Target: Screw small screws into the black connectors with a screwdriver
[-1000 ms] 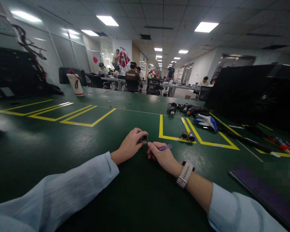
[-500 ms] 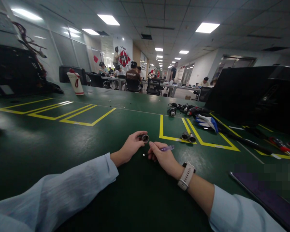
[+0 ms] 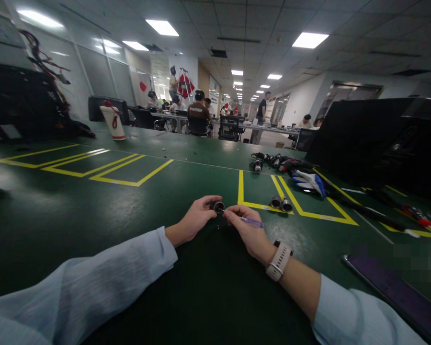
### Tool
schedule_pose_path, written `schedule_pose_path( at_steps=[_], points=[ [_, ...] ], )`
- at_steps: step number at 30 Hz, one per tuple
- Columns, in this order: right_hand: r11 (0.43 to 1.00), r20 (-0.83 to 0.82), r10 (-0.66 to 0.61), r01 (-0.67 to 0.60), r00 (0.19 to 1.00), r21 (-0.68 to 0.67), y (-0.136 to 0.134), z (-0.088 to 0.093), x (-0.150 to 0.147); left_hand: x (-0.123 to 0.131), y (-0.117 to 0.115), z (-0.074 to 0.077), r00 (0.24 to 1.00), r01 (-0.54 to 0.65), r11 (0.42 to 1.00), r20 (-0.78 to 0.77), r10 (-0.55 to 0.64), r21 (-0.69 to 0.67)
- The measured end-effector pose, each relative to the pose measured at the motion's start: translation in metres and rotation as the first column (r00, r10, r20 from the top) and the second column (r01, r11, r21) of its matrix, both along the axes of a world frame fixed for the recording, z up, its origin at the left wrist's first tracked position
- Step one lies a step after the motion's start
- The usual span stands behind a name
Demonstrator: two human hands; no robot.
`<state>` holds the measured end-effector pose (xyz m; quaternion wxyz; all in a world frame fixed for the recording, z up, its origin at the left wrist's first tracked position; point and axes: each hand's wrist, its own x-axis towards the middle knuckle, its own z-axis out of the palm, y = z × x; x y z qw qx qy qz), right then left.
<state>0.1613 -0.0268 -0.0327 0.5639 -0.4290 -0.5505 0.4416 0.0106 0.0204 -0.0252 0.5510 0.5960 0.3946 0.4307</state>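
My left hand (image 3: 196, 218) is closed around a small round metal part (image 3: 218, 206), its hollow face turned toward me. My right hand (image 3: 247, 231) grips a small screwdriver (image 3: 252, 222) with a translucent purple handle. The thin metal tip reaches the opening of the round part; how deep it sits I cannot tell. A tiny shiny piece (image 3: 218, 227) lies on the green table (image 3: 136, 220) just below the hands. Two similar metal parts (image 3: 281, 203) stand side by side on yellow tape to the right.
Cables with metal connectors (image 3: 257, 165) and a blue-and-white glove (image 3: 309, 182) lie at the right. Nearer are a red-handled screwdriver (image 3: 418, 216) and a dark purple flat object (image 3: 391, 287). A white cup (image 3: 113, 122) stands at the back left. People sit at farther tables.
The screwdriver has swung up and its tip now meets the round part's opening. My right hand has turned slightly; my left hand has barely moved.
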Motion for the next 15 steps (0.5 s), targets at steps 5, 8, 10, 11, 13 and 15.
schedule_pose_path(
  at_steps=[5, 8, 10, 11, 13, 15],
  points=[
    [1.000, 0.011, 0.005, -0.005, 1.000, 0.003, 0.0011, -0.0002, -0.0002, -0.0006, -0.0019, 0.0017, 0.999, 0.025, 0.999, -0.024, -0.024, 0.044],
    [1.000, 0.031, 0.000, 0.000, 1.000, -0.001, 0.0021, -0.0015, 0.0001, -0.0008, -0.0036, 0.0034, 0.998, 0.030, 0.997, -0.055, -0.026, 0.077],
    [1.000, 0.054, 0.003, -0.004, 0.999, 0.003, 0.0021, -0.0019, 0.0004, -0.0010, -0.0044, 0.0042, 0.996, 0.021, 0.994, -0.083, -0.012, 0.104],
    [1.000, 0.069, 0.008, -0.009, 0.998, 0.006, 0.0019, -0.0017, 0.0004, -0.0011, -0.0046, 0.0045, 0.995, 0.010, 0.993, -0.097, 0.002, 0.119],
    [1.000, 0.103, 0.026, -0.027, 0.994, 0.014, 0.0013, -0.0006, 0.0003, -0.0013, -0.0048, 0.0045, 0.992, -0.015, 0.990, -0.124, 0.033, 0.140],
    [0.999, 0.140, 0.030, -0.034, 0.990, 0.025, 0.0004, 0.0013, -0.0003, -0.0012, -0.0048, 0.0043, 0.988, -0.038, 0.987, -0.144, 0.060, 0.154]
  ],
)
